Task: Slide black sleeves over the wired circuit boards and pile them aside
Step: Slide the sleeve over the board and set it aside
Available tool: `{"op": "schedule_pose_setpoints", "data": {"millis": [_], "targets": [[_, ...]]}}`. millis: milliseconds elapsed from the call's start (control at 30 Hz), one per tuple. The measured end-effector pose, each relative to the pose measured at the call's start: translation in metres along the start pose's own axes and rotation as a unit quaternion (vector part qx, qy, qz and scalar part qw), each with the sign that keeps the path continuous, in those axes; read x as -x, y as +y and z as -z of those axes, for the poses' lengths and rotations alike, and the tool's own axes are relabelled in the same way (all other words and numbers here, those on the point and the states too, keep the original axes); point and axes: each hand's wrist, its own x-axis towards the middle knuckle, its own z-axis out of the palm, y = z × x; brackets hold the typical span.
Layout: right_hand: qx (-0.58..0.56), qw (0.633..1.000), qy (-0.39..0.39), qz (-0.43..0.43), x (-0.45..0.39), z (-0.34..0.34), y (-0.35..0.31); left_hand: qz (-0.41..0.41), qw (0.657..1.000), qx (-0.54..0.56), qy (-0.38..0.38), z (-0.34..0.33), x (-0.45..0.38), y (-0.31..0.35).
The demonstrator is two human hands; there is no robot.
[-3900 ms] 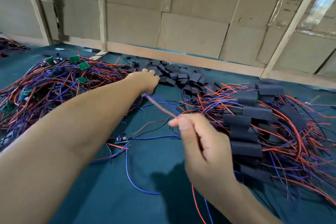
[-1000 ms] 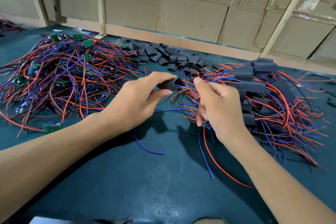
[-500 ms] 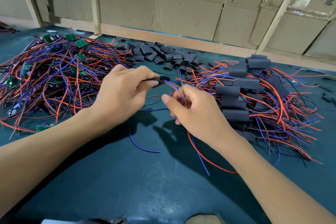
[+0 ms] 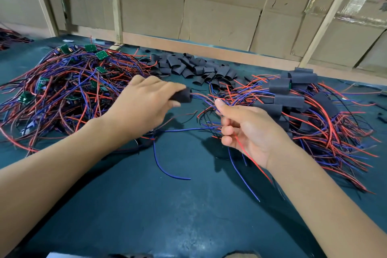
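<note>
Your left hand (image 4: 144, 109) grips a black sleeve (image 4: 182, 95) above the dark green table (image 4: 167, 211), red and blue wires (image 4: 204, 98) trailing from its open end toward your right hand (image 4: 249, 130), which pinches them between thumb and curled fingers. To your left lies a tangle of unsleeved circuit boards (image 4: 62, 90); ahead, a heap of loose sleeves (image 4: 194, 68); to your right, the pile of sleeved boards (image 4: 297, 98). Cardboard panels (image 4: 219, 19) line the wall behind.

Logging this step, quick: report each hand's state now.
Left hand: gripping a black sleeve.
Right hand: fingers curled round red and blue wires.
</note>
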Motion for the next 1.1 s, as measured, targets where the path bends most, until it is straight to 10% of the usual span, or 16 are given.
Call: {"op": "schedule_pose_setpoints", "data": {"millis": [200,1100], "targets": [[0.005,0.997,-0.041,0.061,0.001,-0.005,0.003,-0.108,0.993,-0.049,0.011,0.000,0.001,0.016],[0.025,0.990,-0.031,0.136,0.007,-0.002,-0.002,-0.085,0.989,0.119,0.006,0.015,-0.001,0.031]]}}
